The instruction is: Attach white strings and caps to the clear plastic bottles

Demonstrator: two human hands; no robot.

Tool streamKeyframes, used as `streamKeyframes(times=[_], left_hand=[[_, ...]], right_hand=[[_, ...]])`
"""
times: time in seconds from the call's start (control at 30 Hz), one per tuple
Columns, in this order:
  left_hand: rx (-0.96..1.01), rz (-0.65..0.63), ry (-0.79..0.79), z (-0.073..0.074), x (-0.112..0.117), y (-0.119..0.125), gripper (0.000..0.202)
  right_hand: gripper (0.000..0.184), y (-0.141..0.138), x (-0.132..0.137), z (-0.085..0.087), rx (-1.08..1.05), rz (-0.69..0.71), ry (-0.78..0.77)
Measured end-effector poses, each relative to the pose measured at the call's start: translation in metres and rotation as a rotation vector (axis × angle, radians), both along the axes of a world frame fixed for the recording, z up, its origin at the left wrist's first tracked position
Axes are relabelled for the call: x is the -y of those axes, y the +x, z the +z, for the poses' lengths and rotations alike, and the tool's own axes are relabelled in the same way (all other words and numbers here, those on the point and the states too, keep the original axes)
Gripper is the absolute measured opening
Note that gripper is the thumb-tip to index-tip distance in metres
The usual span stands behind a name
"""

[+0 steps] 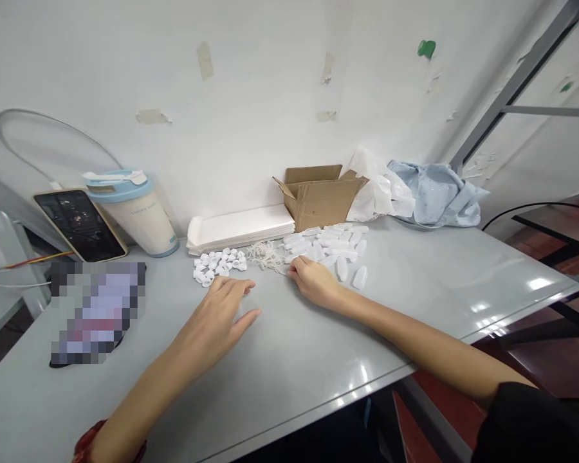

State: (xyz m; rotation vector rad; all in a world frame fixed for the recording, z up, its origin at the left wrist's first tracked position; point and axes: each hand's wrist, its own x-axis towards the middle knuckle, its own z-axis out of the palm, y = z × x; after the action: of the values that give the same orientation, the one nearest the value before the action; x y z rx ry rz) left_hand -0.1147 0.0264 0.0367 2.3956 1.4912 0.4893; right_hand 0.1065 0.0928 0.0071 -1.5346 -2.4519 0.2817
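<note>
My left hand (222, 316) hovers over the grey table just in front of a small heap of white plastic caps (218, 263). Its thumb and fingers are apart, and I make out nothing held in it. My right hand (314, 280) is closed, fingertips pinched at the near edge of a pile of translucent plastic tubes (338, 245). Whatever lies in that pinch is hidden or too small to name. Between the two heaps is a tangle of thin white strings (266, 256), close to the right fingertips.
Behind the heaps lie a stack of flat white cartons (241, 228) and an open cardboard box (323, 200). White plastic film (379, 186) and a light-blue cloth (437, 196) stand right of it. At left are a tumbler (142, 218), a cabled phone (80, 225) and a blurred-out item (101, 312).
</note>
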Motion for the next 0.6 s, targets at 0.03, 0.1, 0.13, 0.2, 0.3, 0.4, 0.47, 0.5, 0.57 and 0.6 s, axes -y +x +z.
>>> streamKeyframes(times=[0.03,0.1,0.13,0.2,0.3,0.4,0.47,0.5,0.57,0.6], left_hand=[[0.007,0.003,0.006,0.001,0.000,0.001,0.033],[0.022,0.008,0.015,0.002,0.001,0.003,0.032],[0.032,0.009,0.023,0.002,0.002,0.005,0.031],[0.059,0.008,0.054,0.003,0.003,0.007,0.031],[0.097,0.008,0.113,0.003,0.005,0.011,0.035],[0.128,-0.013,0.152,0.002,0.005,0.013,0.039],[0.150,-0.042,0.165,0.002,0.006,0.014,0.039],[0.159,-0.058,0.165,0.002,0.006,0.015,0.038],[0.168,-0.092,0.151,0.002,0.007,0.016,0.033],[0.170,-0.108,0.138,0.002,0.007,0.017,0.029]], right_hand=[[0.014,0.001,0.001,0.001,-0.024,0.005,0.010],[0.013,0.002,0.003,0.003,-0.109,0.032,0.033],[0.012,0.002,0.004,0.005,-0.174,0.058,0.040],[0.009,0.003,0.008,0.010,-0.323,0.124,0.029],[0.010,0.003,0.015,0.020,-0.523,0.184,-0.053],[0.012,0.002,0.022,0.029,-0.651,0.201,-0.200],[0.013,0.002,0.025,0.032,-0.727,0.233,-0.313],[0.014,0.002,0.027,0.033,-0.762,0.255,-0.366],[0.014,0.001,0.028,0.032,-0.822,0.298,-0.458],[0.015,0.000,0.029,0.032,-0.850,0.316,-0.497]])
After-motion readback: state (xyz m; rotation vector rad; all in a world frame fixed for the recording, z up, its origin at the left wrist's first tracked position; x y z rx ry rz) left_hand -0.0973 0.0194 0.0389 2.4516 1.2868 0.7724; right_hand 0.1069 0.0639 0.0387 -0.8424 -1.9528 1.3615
